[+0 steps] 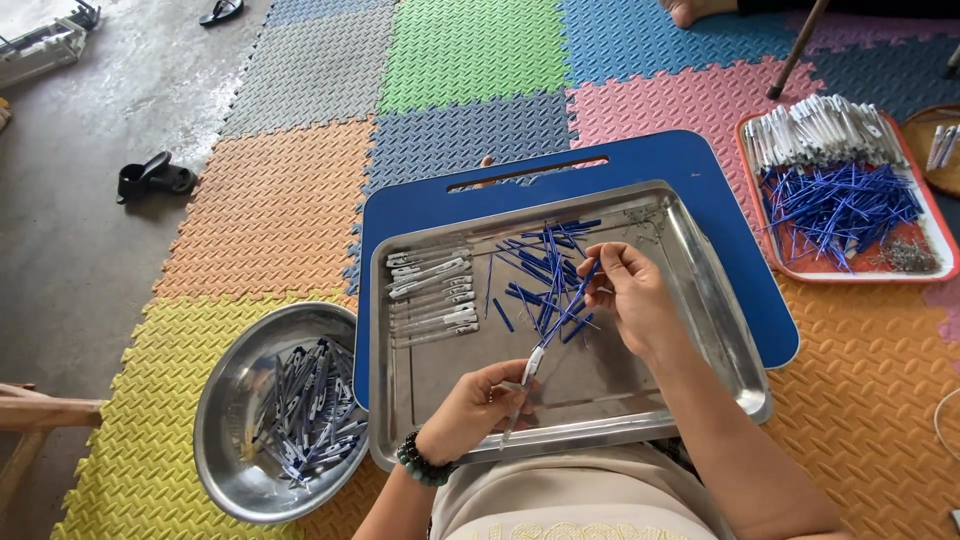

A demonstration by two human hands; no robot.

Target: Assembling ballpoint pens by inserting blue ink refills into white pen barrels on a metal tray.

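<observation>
My left hand (475,405) grips a white pen barrel (524,385) over the near edge of a steel tray (715,300). Above the tray's middle, my right hand (625,290) pinches a blue refill (560,318) whose lower end meets the barrel's top. Loose blue refills (540,265) lie in the tray's centre. Several white pen barrels (430,295) are lined up at its left. The tray rests on a blue lap board (420,205).
A round steel bowl (225,400) at my left holds several finished pens. At the right, a red tray (945,255) carries white barrels, blue refills and small springs. Coloured foam mats cover the floor. Black sandals (155,178) lie on the concrete.
</observation>
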